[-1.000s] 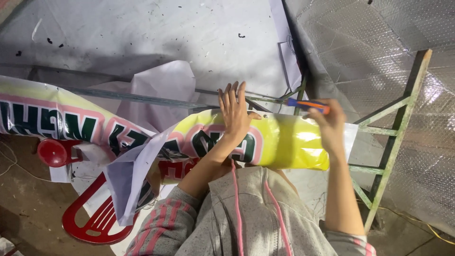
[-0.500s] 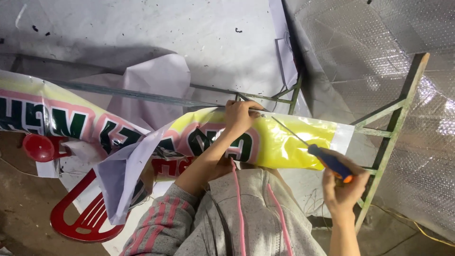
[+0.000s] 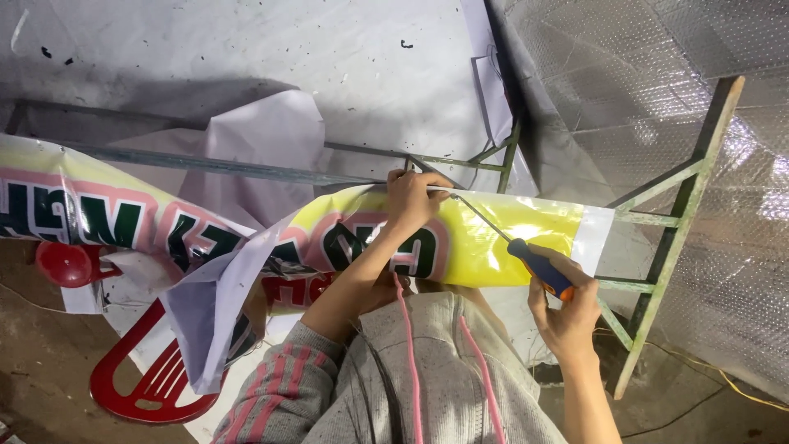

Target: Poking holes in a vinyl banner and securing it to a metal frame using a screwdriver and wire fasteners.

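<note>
From my seat the biggest thing in view is the grey tarp (image 3: 246,49) spread behind everything, with a sheet of bubble wrap (image 3: 641,90) covering the right side. In front of it runs a green metal frame (image 3: 682,205) whose thin bars cross behind the work. A long yellow banner (image 3: 526,238) with pink and dark lettering is draped over the frame's top bar from the left edge to about the middle, and a folded-over white flap of it hangs down in front, hiding part of a red plastic chair (image 3: 140,386) at the lower left. My left hand (image 3: 411,197) sits on the banner's top edge, fingers curled together, pinching the edge against the bar. My right hand (image 3: 567,312) is wrapped shut around a screwdriver (image 3: 534,263), its blue and orange handle sticking out above the fingers. Its long axis slants up and left, the thin shaft reaching the left hand's fingertips at the banner's edge.
</note>
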